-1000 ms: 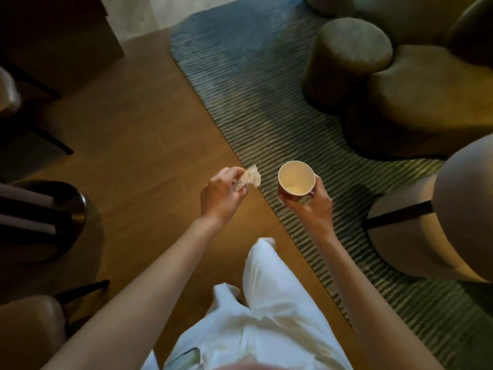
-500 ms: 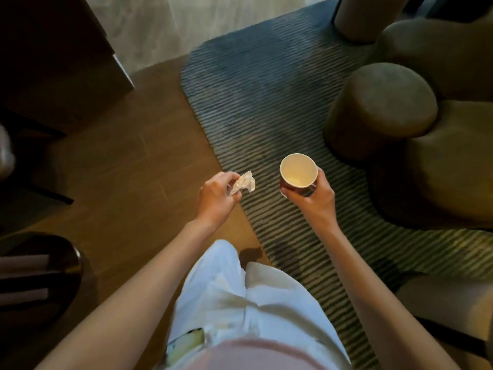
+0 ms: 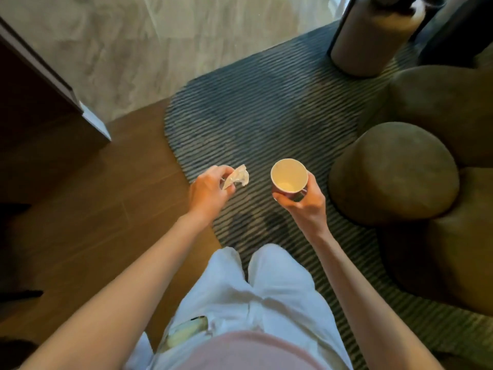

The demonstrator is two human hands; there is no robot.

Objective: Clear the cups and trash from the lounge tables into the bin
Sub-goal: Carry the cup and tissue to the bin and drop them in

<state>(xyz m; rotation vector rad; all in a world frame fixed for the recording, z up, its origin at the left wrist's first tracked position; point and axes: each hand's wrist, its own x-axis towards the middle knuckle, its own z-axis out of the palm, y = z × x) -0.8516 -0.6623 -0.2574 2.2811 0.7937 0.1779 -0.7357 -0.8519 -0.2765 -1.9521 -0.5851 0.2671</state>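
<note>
The paper cup [image 3: 289, 175] stands upright in the right hand [image 3: 304, 202], fingers wrapped round it. Just left of the cup, the left hand [image 3: 209, 192] pinches a crumpled tissue [image 3: 237, 177]. Both hang over the striped rug [image 3: 253, 116]. This looks like the carrying step. No bin shows, so next comes finding it.
</note>
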